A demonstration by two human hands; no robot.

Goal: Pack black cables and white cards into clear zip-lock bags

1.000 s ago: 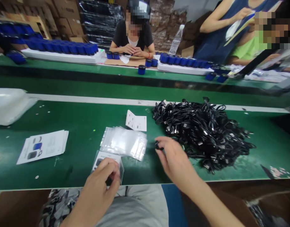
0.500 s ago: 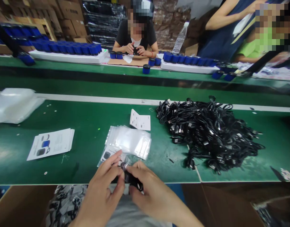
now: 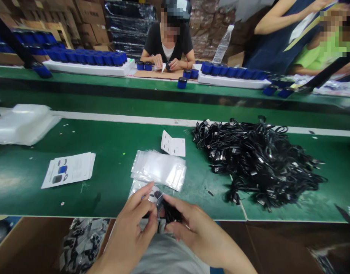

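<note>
At the front edge of the green table, my left hand [image 3: 135,222] pinches the opening of a clear plastic bag [image 3: 136,185] that has a printed leaflet in it. Closed round a bundled black cable [image 3: 171,213], my right hand [image 3: 193,224] holds it against the bag's mouth. How far the cable reaches inside is hidden by my fingers. Just beyond lies a stack of flat clear bags [image 3: 160,167], with a folded white leaflet [image 3: 175,145] behind it. A big heap of black cables [image 3: 255,156] spreads to the right, and printed leaflets [image 3: 69,169] are stacked to the left.
Packed plastic [image 3: 23,123] lies at the far left. Below the table edge, a carton [image 3: 35,243] holds filled bags [image 3: 82,243]. Across the raised bench, a person [image 3: 167,49] handles a small dark item among blue jars [image 3: 86,57]. A plastic bottle [image 3: 223,45] and other people are behind.
The cable and bag have come slightly up and right between my hands, and the whole view has shifted a little. Across the bench, the person's hands have lowered to the cardboard.
</note>
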